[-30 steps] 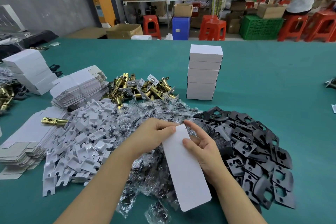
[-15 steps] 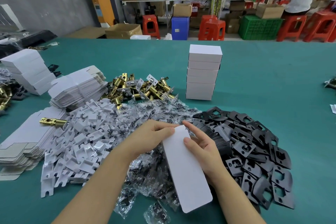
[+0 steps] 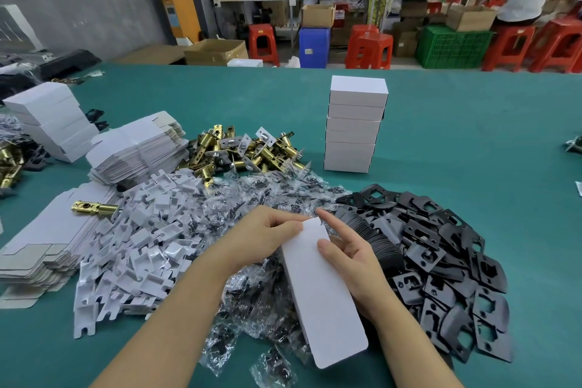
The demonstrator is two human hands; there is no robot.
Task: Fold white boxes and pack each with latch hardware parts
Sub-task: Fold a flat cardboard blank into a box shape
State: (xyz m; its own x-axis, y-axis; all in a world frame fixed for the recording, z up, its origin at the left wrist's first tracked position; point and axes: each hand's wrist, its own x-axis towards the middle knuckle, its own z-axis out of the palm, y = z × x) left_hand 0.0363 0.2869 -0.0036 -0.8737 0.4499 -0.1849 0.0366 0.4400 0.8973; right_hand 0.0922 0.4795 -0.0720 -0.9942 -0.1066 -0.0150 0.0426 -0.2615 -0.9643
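Green table (image 3: pixel 472 135): right hand (image 3: pixel 352 258) index finger lifted off white box (image 3: pixel 321 287).

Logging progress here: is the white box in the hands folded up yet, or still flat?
Still flat: the white box shows as one thin panel with no raised sides, held at its far end by the left hand and right hand.

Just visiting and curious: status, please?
Left hand pinches the flat white box at its top. Right hand grips its side. Nothing packed yet; no obstruction.
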